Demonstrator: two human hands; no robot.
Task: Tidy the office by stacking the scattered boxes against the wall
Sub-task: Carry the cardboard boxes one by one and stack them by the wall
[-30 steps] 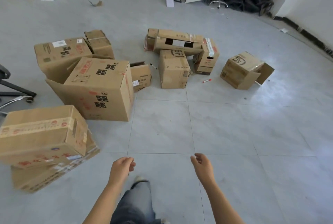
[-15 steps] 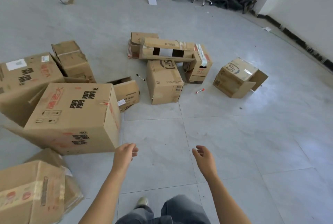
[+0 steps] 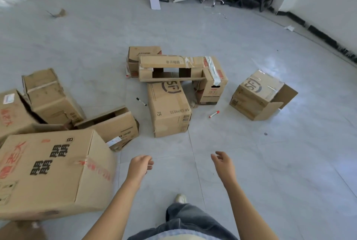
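Head view. Both hands are out in front and empty. The left hand (image 3: 140,166) has loosely curled fingers and holds nothing. The right hand (image 3: 224,164) is just as slack, with nothing in it. Both hover over the tiled floor (image 3: 260,172), on the near side of the SF Express box (image 3: 169,110) and apart from it.

Positions, all taken from the SF Express box:
- Behind, at its far end: long flat box with cut-out windows (image 3: 170,68). I cannot tell whether it rests on the SF Express box or only meets it.
- Behind-left: small box (image 3: 144,56).
- Behind-right, just beside: taped box (image 3: 212,83), upright.
- Right, well apart: second SF box (image 3: 258,95), flaps open.
- Left, near: small open box (image 3: 114,125), on its side.
- Further left: dented box (image 3: 50,95), and an edge box (image 3: 11,112) cut off by the frame.
- Near-left: large printed box (image 3: 52,172), closest to the left hand and not touched.
- Black marker (image 3: 141,101) just left and red-capped marker (image 3: 214,114) just right, both loose on the floor.

Progress: the white wall (image 3: 324,2) lies far right. No box stands against the stretch in view, and nothing is stacked. Judgement: the task is at or near its start, with every box in view left to carry and stack. The empty hands suggest an approach, probably to the SF Express box.
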